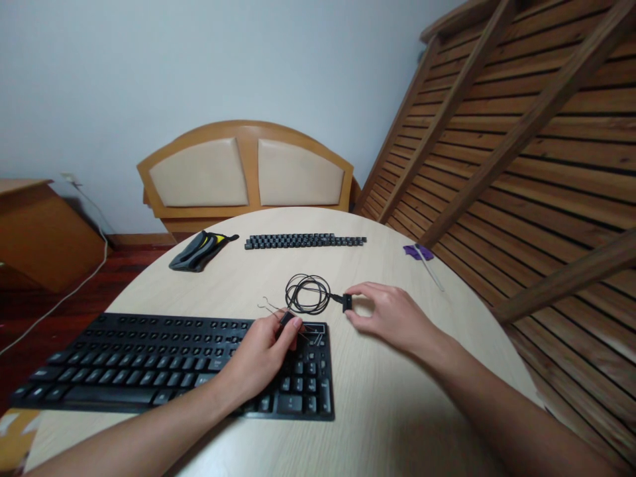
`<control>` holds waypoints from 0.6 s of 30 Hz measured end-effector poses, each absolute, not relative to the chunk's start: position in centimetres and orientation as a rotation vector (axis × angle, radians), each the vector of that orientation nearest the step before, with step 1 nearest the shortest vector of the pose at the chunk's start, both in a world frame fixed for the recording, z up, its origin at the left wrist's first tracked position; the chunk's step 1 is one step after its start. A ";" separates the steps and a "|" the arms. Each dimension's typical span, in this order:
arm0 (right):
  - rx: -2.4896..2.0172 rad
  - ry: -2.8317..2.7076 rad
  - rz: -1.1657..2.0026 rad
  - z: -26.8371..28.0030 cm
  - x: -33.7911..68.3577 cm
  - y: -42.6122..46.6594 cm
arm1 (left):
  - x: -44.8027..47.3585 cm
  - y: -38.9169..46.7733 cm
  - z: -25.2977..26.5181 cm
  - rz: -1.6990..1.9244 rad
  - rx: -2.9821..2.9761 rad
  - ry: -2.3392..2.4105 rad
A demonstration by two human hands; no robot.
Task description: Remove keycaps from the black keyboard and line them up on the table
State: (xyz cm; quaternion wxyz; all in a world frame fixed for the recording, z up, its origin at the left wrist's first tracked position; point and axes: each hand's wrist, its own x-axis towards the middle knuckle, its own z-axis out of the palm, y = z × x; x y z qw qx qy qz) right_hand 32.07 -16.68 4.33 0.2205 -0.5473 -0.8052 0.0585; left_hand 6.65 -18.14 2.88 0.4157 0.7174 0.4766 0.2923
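Observation:
My left hand [265, 348] is closed around a wire keycap puller [287, 318] with a dark handle, above the right part of a black keyboard [199, 414]. Thin bent wires stick out past the fingers. The keyboard's upper rows show bare key sockets, while the lower rows and much of the number pad carry keycaps. My right hand [390, 315] pinches a small black block [347, 303] between thumb and fingertips, to the right of the keyboard. It sits against the end of a coiled black cable [308, 311]; whether it is the plug or a keycap I cannot tell.
Loose keycaps [303, 241] stand in rows at the back of the round table [387, 430]. A black, grey and yellow pouch [199, 252] lies at the back left. On the right, a thin pale stick [430, 268] rests by a purple cloth [417, 252]. Slatted wood [521, 165] leans beyond.

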 end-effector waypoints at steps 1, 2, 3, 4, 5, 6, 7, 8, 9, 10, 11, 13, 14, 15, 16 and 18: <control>-1.568 -2.207 0.121 4.2 32.7 -16.1 | 6.7 -18.1 2.9 0.737 1.809 1.194; -1.621 -2.194 0.086 4.0 33.4 -15.5 | 6.7 -18.2 3.0 0.742 1.814 1.190; -1.670 -2.186 0.059 3.8 34.0 -15.0 | 6.7 -18.2 3.0 0.748 1.818 1.182; -1.714 -2.179 0.038 3.6 34.5 -14.6 | 6.6 -18.2 3.1 0.754 1.819 1.173; -1.755 -2.174 0.022 3.4 35.0 -14.2 | 6.6 -18.2 3.1 0.760 1.818 1.166; -1.790 -2.169 0.008 3.3 35.3 -13.9 | 6.6 -18.3 3.1 0.763 1.816 1.160; -1.820 -2.164 -0.008 3.1 35.6 -13.7 | 6.6 -18.3 3.1 0.764 1.814 1.156; -1.845 -2.159 -0.023 3.0 35.9 -13.5 | 6.6 -18.3 3.1 0.764 1.814 1.154; -1.867 -2.152 -0.038 2.8 36.1 -13.3 | 6.6 -18.3 3.1 0.762 1.815 1.153; -1.887 -2.142 -0.052 2.7 36.3 -13.2 | 6.6 -18.3 3.1 0.763 1.815 1.151; -1.905 -2.133 -0.063 2.6 36.4 -13.1 | 6.6 -18.3 3.1 0.765 1.813 1.151; -1.935 -2.109 -0.076 2.3 36.6 -12.9 | 6.6 -18.3 3.1 0.770 1.806 1.154; -1.946 -2.098 -0.079 2.2 36.7 -12.8 | 6.6 -18.3 3.0 0.771 1.802 1.157; -1.954 -2.089 -0.082 2.0 36.7 -12.6 | 6.5 -18.3 3.0 0.770 1.801 1.158; -1.962 -2.080 -0.085 1.9 36.8 -12.5 | 6.5 -18.3 3.0 0.768 1.801 1.158; -1.981 -2.060 -0.094 1.6 36.8 -12.2 | 6.5 -18.3 3.0 0.764 1.800 1.156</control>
